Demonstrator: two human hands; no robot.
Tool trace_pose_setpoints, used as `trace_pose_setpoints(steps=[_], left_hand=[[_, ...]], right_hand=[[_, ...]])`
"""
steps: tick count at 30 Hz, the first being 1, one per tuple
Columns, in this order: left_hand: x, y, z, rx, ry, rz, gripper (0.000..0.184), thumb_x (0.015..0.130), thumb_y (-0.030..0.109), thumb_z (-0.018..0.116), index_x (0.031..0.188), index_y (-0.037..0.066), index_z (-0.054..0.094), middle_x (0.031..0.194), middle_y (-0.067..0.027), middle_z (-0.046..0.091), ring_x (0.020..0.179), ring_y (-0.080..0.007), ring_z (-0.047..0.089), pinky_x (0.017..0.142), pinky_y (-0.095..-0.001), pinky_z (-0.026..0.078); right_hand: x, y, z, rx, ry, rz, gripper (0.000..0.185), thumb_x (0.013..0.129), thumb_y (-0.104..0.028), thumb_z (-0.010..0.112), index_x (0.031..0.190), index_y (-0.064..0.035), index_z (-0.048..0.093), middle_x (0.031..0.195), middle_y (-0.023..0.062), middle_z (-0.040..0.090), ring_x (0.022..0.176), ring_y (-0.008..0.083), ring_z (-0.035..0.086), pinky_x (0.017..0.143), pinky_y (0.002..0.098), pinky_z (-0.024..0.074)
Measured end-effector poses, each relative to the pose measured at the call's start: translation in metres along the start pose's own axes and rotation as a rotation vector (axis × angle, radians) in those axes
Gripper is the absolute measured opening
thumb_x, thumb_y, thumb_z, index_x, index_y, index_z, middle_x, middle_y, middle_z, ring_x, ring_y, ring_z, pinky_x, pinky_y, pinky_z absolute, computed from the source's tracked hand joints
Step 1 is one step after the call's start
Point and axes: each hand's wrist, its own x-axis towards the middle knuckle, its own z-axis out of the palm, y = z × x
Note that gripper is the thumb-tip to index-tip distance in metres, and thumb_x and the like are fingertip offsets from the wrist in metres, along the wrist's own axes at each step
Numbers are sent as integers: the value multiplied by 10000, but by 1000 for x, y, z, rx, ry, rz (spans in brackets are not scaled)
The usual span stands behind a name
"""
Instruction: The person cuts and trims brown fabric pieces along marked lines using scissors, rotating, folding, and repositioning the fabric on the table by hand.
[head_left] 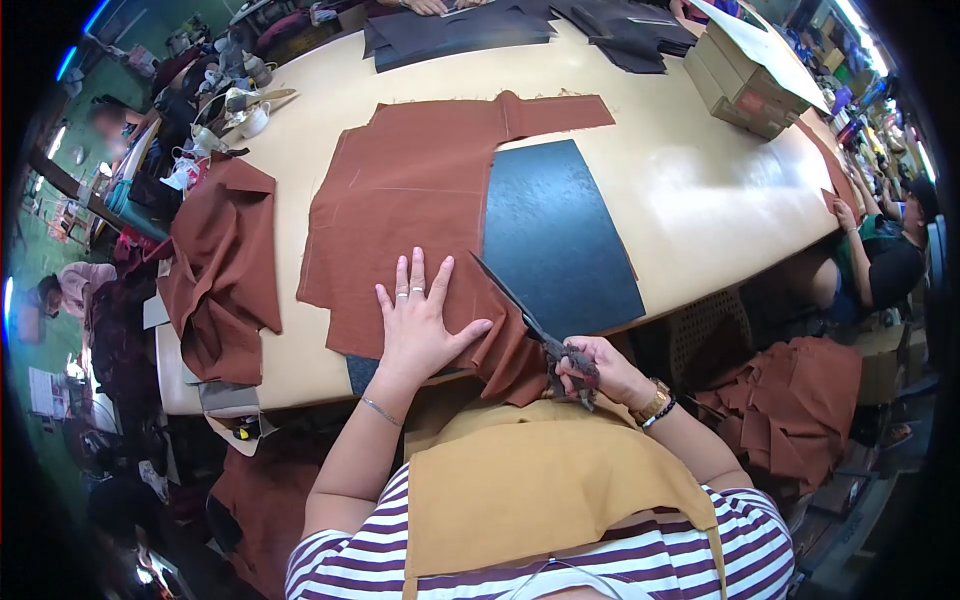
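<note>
Left hand [415, 325]: spread flat on the cloth [395, 205], palm down, gripping nothing. Right hand [595, 370]: fingers curled round the wrapped handles of the shears [522, 303].

Key relation: the shears' long axis runs from your right hand toward far left. Tips sit at the cloth's right edge, just right of your left fingers and about level with them. Right hand has the handles; left is the nearer one to the main spread of cloth, which lies far of it. Can't tell if the blades are parted; cloth may hide one. Between your hands the cloth bunches into folds at the near edge.

Right of the cloth, partly under it: blue board [565, 235]. All on a pale table [690, 260], glare on the right.

Left: crumpled cloth pile [222, 265]. Far left: bottles [257, 70]. Far: dark sheets [460, 40], a co-worker's hands [425, 5] beside them. Far right: carton [745, 80]. Right, off the table: another heap [800, 400] and a seated person [890, 255].
</note>
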Motion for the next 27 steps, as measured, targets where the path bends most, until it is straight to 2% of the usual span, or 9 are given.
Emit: trace_pose_setpoints(steps=[6,9,12,16,17,20,27], left_hand=[[-5,10,-2,0,-6,-62,918,760,701,553,1466,177,290,1524,-227,157,1415,-400,123,1046,-681,145],[-3,13,-8,-51,-78,-89,865,790,667,549,1457,173,308,1516,-237,173,1413,-405,130,1061,-663,142],[20,-13,-13,36,-42,45,829,806,645,547,1452,178,319,1514,-232,184,1411,-404,140,1080,-637,137],[46,-44,-18,-17,-79,266,915,735,692,589,1455,197,319,1530,-205,155,1418,-387,121,1094,-622,120],[47,-45,-15,-17,-92,269,960,704,719,597,1459,198,312,1532,-202,148,1420,-386,110,1091,-628,114],[39,-31,-12,-12,-93,241,965,705,729,586,1461,199,307,1532,-200,152,1421,-384,111,1086,-637,113],[21,-18,-2,-14,-17,103,972,707,751,559,1459,186,315,1534,-202,148,1422,-388,103,1068,-665,108]], right_hand=[[-6,2,-2,5,19,2,193,893,-226,641,800,-90,540,640,-19,564,570,60,528,527,210,391],[-10,4,-3,23,15,-2,190,891,-221,647,803,-93,539,643,-23,566,568,59,526,526,209,389],[-11,4,-4,13,21,-9,196,894,-224,645,798,-92,537,648,-22,571,568,61,530,528,206,391],[-5,9,-7,64,-1,-27,164,905,-210,616,832,-74,559,658,-1,582,580,80,556,554,207,424],[-2,9,-5,52,-4,-36,149,904,-203,612,853,-69,571,669,7,582,585,86,556,567,216,440],[2,5,0,44,-2,-50,157,908,-214,612,858,-70,573,693,11,581,596,87,550,578,226,451],[-7,10,1,34,52,-29,191,915,-199,619,799,-95,508,638,-10,561,568,67,512,542,223,404]])
